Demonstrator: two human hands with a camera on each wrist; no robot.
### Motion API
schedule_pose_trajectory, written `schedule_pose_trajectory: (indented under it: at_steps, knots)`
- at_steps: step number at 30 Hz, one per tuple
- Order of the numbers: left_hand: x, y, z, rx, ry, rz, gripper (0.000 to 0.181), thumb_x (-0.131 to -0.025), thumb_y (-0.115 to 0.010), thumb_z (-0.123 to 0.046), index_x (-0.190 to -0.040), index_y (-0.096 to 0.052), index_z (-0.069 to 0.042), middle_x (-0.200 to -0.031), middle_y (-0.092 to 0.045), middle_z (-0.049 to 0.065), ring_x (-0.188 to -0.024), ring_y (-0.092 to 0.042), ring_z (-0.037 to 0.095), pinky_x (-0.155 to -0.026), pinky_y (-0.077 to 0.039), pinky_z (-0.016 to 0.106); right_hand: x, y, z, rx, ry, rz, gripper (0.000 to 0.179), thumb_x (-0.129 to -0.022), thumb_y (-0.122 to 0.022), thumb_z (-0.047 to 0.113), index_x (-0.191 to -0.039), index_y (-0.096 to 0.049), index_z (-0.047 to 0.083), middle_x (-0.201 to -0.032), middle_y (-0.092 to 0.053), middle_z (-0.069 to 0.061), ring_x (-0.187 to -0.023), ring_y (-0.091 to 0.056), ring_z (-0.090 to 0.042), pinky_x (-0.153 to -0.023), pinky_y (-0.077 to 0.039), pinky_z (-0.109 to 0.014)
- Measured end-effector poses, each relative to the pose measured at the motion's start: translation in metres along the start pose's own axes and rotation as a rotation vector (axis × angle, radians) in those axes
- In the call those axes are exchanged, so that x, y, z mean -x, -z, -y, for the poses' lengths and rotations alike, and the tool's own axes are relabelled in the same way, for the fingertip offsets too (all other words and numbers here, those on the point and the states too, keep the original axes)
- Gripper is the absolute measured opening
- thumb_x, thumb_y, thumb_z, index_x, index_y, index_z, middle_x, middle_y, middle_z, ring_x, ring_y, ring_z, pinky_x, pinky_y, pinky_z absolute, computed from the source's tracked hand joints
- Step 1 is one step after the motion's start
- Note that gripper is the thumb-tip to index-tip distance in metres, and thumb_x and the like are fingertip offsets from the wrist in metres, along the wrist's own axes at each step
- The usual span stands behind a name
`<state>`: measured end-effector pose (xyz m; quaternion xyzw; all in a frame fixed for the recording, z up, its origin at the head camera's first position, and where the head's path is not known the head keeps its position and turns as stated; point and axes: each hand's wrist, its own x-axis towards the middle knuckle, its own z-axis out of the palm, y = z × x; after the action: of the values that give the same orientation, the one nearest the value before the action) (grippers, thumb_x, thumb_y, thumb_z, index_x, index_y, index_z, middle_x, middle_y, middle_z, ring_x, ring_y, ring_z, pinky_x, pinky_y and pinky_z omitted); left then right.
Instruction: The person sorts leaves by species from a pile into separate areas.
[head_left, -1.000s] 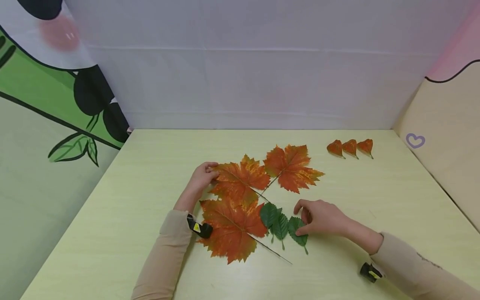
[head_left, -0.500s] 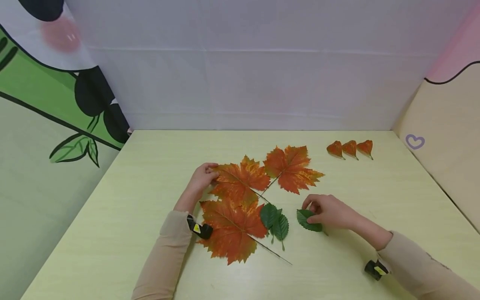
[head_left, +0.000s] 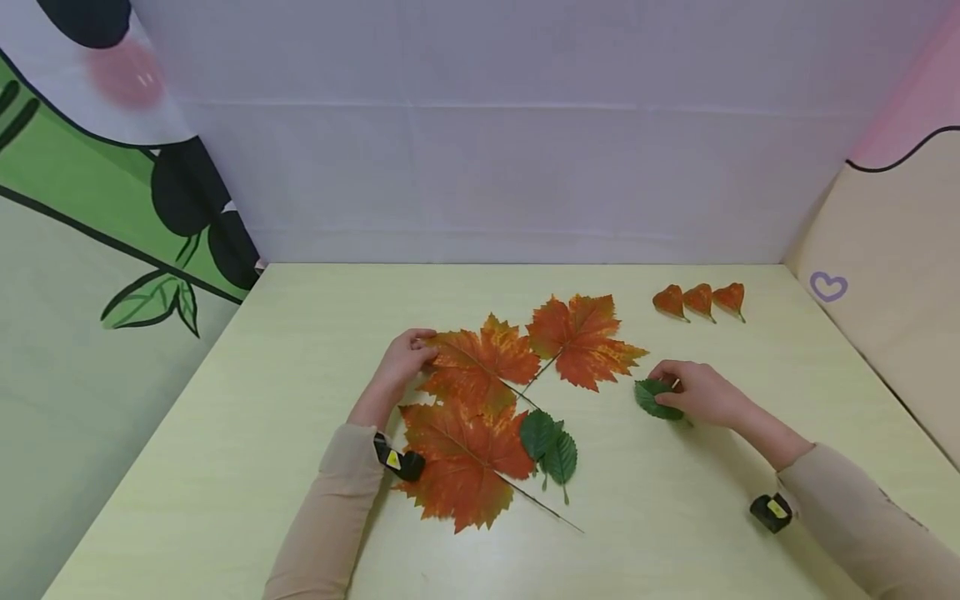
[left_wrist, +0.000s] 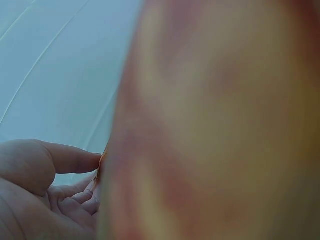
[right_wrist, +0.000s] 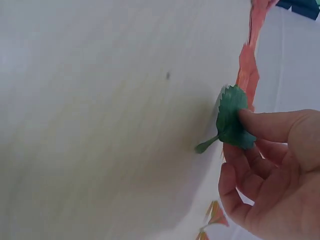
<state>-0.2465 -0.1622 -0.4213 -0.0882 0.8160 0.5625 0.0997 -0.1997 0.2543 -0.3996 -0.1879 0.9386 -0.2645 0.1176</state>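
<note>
My left hand (head_left: 405, 354) pinches the outer edge of an orange maple leaf (head_left: 480, 357) between thumb and fingers. In the left wrist view that hand (left_wrist: 30, 167) shows at the lower left, and a blurred orange leaf surface (left_wrist: 210, 120) fills the right side. Between the thumb and fingertips of my right hand (head_left: 708, 392) is a small green leaf (head_left: 651, 398), right of the maple leaves. The right wrist view shows this green leaf (right_wrist: 231, 112) with its short stem toward the table. Other green leaves (head_left: 561, 458) overlap beside a lower maple leaf (head_left: 457, 467).
A third maple leaf (head_left: 581, 333) lies toward the back middle, its stem crossing the neighbouring leaf's stem. Several small orange leaves (head_left: 697, 298) stand in a row at the back right. The pale table (head_left: 225, 467) meets a plain backdrop (head_left: 480, 183) and printed side panels.
My right hand has picked the green leaf from the others and carried it rightward and toward the back. The left hand stays at the maple leaf's edge.
</note>
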Motion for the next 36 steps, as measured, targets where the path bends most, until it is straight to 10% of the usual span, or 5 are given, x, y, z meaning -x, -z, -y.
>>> schedule_pose_trajectory:
  at_steps: [36]
  knots:
    - [-0.003, 0.000, 0.003, 0.004, -0.025, -0.011, 0.039, -0.090, -0.051, -0.009, -0.129, -0.045, -0.005, -0.093, -0.055, 0.010, -0.077, -0.056, 0.018, -0.076, -0.047, 0.030, 0.000, 0.068, -0.113, 0.076, -0.306, -0.187, 0.051, -0.090, -0.052, 0.032, -0.113, -0.048, -0.013, -0.105, -0.055, -0.032, -0.088, -0.054, -0.040, -0.069, -0.044, -0.043]
